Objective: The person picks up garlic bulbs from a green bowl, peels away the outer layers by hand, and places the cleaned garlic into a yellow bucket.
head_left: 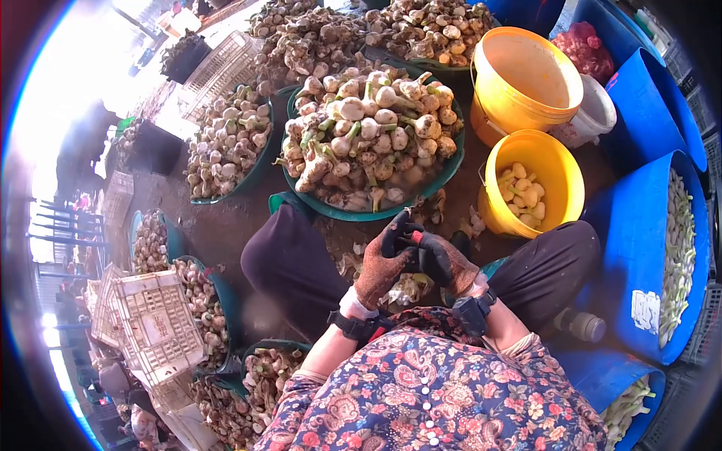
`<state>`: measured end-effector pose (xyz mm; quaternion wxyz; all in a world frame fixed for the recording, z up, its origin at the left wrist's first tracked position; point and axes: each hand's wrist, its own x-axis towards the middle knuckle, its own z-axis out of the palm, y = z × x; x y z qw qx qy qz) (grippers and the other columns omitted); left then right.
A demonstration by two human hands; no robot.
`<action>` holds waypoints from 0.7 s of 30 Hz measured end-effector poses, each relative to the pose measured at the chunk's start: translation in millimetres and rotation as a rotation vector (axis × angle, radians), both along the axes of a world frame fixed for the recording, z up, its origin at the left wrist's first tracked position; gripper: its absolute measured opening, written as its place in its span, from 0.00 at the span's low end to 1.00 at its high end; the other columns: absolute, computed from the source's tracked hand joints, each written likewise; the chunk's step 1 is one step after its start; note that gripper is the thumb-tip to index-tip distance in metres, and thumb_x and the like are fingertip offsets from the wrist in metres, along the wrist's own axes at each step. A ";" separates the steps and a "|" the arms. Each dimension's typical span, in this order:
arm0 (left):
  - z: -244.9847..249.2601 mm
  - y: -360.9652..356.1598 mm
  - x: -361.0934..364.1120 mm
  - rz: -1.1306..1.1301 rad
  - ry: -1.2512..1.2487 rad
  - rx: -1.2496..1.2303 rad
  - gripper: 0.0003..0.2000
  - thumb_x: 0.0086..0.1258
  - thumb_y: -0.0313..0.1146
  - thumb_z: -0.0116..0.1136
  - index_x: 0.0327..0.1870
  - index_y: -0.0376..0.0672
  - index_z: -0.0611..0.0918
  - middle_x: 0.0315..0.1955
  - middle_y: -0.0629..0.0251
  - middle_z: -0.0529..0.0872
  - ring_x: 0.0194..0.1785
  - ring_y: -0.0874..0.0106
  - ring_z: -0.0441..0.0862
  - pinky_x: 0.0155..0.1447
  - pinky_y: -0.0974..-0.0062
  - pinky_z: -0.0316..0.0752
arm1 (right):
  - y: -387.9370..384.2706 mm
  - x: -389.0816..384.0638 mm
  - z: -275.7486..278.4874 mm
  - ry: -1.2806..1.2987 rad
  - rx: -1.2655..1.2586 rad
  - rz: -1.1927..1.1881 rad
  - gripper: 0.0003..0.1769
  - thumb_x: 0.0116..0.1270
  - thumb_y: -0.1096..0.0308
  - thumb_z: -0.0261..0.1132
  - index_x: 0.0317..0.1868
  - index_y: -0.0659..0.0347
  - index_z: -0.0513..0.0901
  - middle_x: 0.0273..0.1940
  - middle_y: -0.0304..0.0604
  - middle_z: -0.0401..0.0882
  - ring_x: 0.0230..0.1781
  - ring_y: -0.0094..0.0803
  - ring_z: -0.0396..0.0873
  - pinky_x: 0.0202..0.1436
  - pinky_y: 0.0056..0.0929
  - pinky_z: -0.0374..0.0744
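Note:
My left hand [385, 263] and my right hand [445, 261], both in worn brown gloves with blackened fingers, meet in front of my lap. The fingers of both are bent and pressed together at the tips. A small red patch shows between them; what they grip, if anything, I cannot make out. Just beyond them stands a green tub [353, 213] heaped with garlic bulbs [368, 128], some with green stem stubs. To the right of my hands, a yellow bucket [564, 177] holds pale peeled bulbs [522, 197]. Dry skins [406, 289] lie on the ground beneath my hands.
An orange-yellow bucket [526, 75] and a white bucket [598, 109] stand behind the yellow one. Blue barrels [624, 248] line the right side, some holding pale stems. More garlic tubs [226, 150] and stacked plastic crates [154, 319] are at left. My bent knees flank my hands.

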<state>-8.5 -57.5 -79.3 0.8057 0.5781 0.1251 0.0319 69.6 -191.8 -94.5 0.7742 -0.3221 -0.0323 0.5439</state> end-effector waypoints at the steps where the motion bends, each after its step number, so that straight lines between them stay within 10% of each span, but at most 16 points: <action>1: 3.4 3.6 1.4 -0.039 0.016 -0.026 0.33 0.62 0.21 0.60 0.70 0.38 0.62 0.57 0.62 0.75 0.57 0.73 0.74 0.61 0.75 0.70 | 0.2 -3.5 -2.8 0.119 0.045 0.013 0.24 0.68 0.66 0.59 0.63 0.60 0.68 0.56 0.42 0.73 0.54 0.29 0.74 0.55 0.31 0.77; 6: 10.6 2.2 6.0 -0.017 0.006 -0.117 0.37 0.65 0.39 0.62 0.72 0.41 0.57 0.57 0.58 0.76 0.54 0.73 0.76 0.53 0.76 0.74 | -5.9 -12.5 -51.6 -0.137 0.116 0.100 0.33 0.60 0.69 0.64 0.66 0.57 0.63 0.60 0.45 0.69 0.59 0.36 0.71 0.58 0.38 0.76; 12: -8.0 -30.9 12.9 0.066 0.109 -0.119 0.23 0.69 0.44 0.57 0.59 0.39 0.73 0.49 0.63 0.81 0.47 0.77 0.77 0.49 0.78 0.74 | -19.0 -12.8 -63.2 -1.357 -0.100 0.062 0.35 0.55 0.76 0.63 0.64 0.64 0.62 0.59 0.53 0.67 0.62 0.43 0.67 0.64 0.35 0.68; 21: -21.1 -42.0 5.8 0.046 0.204 -0.013 0.16 0.73 0.40 0.52 0.53 0.38 0.79 0.44 0.68 0.82 0.45 0.79 0.74 0.54 0.79 0.68 | -6.2 -36.5 -24.4 -1.495 -0.467 -0.148 0.31 0.59 0.75 0.61 0.63 0.68 0.62 0.57 0.53 0.68 0.60 0.42 0.67 0.67 0.35 0.63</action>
